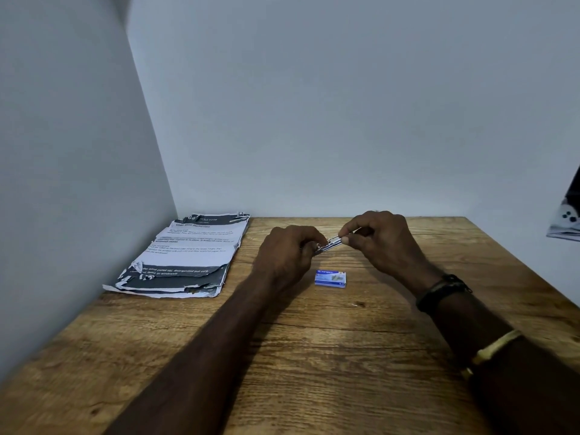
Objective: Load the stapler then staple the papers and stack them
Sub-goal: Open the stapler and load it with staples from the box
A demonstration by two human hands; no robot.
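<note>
A ragged pile of white printed papers with dark banners and torn edges [182, 255] is seen lying at the far left of the wooden plank table [314, 356], pushed against the grey side wall; no sheet appears to have been lifted from it, so the stapling and stacking are judged still to come. Towards the middle, the left hand [282, 255] is curled closed around one end of a small silver metal stapler [329, 243], most of whose body is hidden inside the fist. The loading step is judged to be under way, though it cannot be told whether any staples have yet been seated. Just below and in front of the hands, a small blue-and-white cardboard staple box [330, 278] rests flat on the table, apart from both hands. To the right, the right hand [379, 238] is shown with thumb and forefinger pressed together on the stapler's shiny protruding end, the remaining fingers folded loosely. The stapler is held clear of the tabletop, bridging the two hands.
</note>
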